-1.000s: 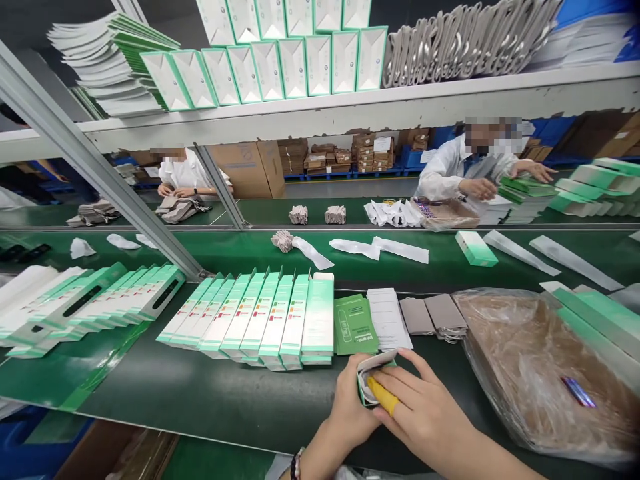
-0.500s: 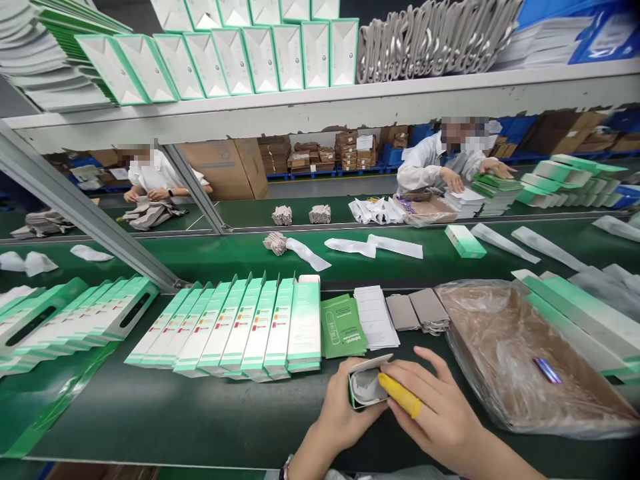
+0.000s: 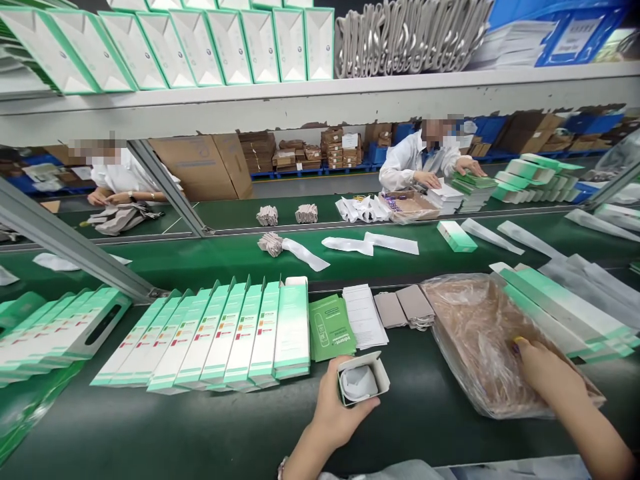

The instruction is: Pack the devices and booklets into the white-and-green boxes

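My left hand (image 3: 336, 410) is wrapped round a small white and green box (image 3: 377, 377), held upright with its top end open. Inside the box a whitish wrapped item (image 3: 359, 385) shows. Over at the right, my right hand (image 3: 543, 367) reaches down into a plastic-lined cardboard tray (image 3: 465, 320). A yellow cover is on one of its fingers, and the fingertips are pressed together at a small dark purple item, mostly hidden. Behind the box lie green leaflets (image 3: 330, 327), white printed sheets (image 3: 364, 317) and grey folded pouches (image 3: 415, 305).
Several green and white boxes (image 3: 215, 333) lean in a row at the left. More long boxes (image 3: 565, 313) lie beyond the tray. A shelf (image 3: 300, 100) crosses above. White sleeves (image 3: 310, 253) lie on the green belt. Two people in white work across it.
My right hand has left the box and moved right into the tray, where it touches the small purple item. The left hand still holds the box. The view has shifted to the right.
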The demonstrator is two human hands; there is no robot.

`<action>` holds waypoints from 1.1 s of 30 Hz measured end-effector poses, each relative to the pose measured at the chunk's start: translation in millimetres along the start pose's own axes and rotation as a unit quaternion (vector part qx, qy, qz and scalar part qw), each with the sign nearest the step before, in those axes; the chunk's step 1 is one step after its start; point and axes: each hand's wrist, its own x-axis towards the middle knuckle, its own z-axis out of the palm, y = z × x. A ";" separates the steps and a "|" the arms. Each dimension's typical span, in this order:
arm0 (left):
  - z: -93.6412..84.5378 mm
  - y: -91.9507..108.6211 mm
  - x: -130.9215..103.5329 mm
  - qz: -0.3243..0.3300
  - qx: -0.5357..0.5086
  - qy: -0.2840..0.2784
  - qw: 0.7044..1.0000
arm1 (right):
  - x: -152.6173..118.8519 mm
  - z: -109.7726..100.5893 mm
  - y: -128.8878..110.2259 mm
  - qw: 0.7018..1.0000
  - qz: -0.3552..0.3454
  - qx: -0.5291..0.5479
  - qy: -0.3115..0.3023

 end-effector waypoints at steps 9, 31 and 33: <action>2.3 -12.5 -0.8 0.001 -0.004 -0.019 1.000 | -20.3 -2.9 -131.8 0.997 -0.014 0.009 -0.074; 1.5 -5.5 1.8 0.099 0.013 -0.040 0.994 | -109.9 18.4 -299.7 0.862 -0.432 0.177 -0.198; 1.2 -6.4 2.5 0.107 0.002 -0.039 0.993 | -107.3 17.0 -303.7 0.865 -0.415 0.178 -0.220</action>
